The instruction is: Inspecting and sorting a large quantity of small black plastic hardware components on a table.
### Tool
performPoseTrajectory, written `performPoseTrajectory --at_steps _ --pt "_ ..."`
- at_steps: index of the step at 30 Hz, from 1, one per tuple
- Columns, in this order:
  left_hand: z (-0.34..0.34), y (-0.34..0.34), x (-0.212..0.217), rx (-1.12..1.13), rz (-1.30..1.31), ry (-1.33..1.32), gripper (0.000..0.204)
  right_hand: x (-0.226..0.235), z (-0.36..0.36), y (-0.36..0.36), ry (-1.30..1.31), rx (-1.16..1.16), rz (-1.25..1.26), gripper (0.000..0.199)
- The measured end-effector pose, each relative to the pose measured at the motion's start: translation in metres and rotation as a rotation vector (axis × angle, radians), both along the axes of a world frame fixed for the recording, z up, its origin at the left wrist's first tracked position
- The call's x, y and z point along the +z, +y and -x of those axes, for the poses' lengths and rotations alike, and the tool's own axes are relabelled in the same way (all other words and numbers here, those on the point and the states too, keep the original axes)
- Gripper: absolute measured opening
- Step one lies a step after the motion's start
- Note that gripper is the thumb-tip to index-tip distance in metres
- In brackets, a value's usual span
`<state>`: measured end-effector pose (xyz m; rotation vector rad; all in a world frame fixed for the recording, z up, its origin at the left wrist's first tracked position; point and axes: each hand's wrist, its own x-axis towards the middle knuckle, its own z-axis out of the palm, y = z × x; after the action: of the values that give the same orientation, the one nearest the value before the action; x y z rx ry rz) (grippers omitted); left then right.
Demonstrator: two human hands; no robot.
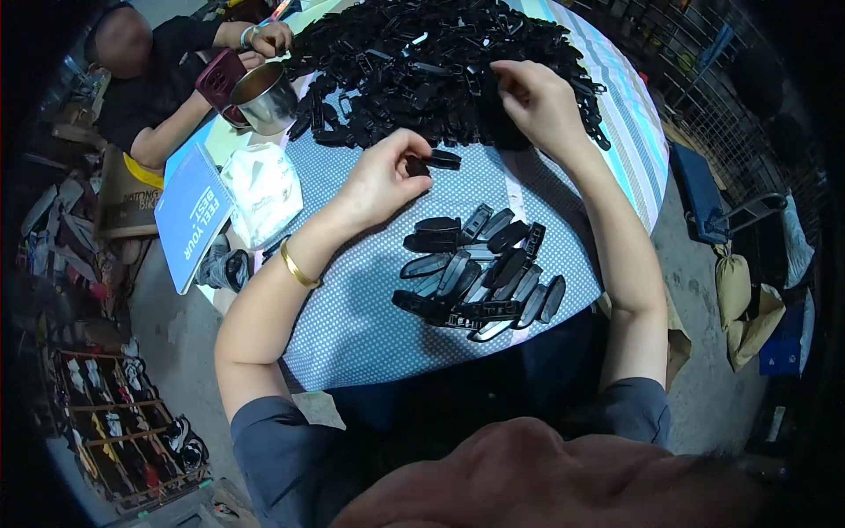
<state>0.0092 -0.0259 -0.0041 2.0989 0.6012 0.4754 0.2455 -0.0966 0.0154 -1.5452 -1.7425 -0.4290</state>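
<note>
My left hand [387, 176] is closed on a small black plastic part [417, 165], with thumb and fingertips pinching it above the patterned tablecloth. Just beyond those fingers lies another black part [444, 159]. My right hand [539, 104] is at the right side of a large heap of black plastic parts [400, 66]. Its fingers curl inward there, and whatever they grip is lost against the dark heap. Nearer to me, a smaller loose pile of elongated black parts [475, 268] lies on the cloth, several of them glossy and rounded at the ends.
At the left edge of the round table [352, 343] are a metal mug [266, 99], a crumpled white plastic bag [260, 194] and a blue booklet [189, 216]. Another person [145, 84] sits at the far left, hands near a dark red phone [220, 79]. A shoe rack [119, 422] stands on the floor.
</note>
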Motion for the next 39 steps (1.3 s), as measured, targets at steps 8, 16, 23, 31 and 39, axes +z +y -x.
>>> performPoseTrajectory --at_steps 8,16,23,31,39 --pt "-0.007 0.008 -0.016 -0.117 0.315 -0.019 0.031 0.002 0.036 -0.019 0.388 0.469 0.821 0.028" --pt "-0.005 0.001 -0.015 0.049 0.503 -0.394 0.03 -0.009 0.052 -0.013 0.14 0.242 0.753 0.031" --pt "-0.003 0.011 -0.008 0.083 0.837 -0.664 0.036 -0.01 0.052 -0.014 0.694 0.411 0.465 0.031" --pt "-0.006 0.002 -0.015 -0.014 0.761 -0.419 0.032 -0.015 0.076 -0.019 0.733 0.416 0.326 0.031" --pt "-0.006 -0.008 -0.01 0.243 -0.322 -0.196 0.031 -0.028 0.077 -0.014 0.407 0.404 0.068 0.028"
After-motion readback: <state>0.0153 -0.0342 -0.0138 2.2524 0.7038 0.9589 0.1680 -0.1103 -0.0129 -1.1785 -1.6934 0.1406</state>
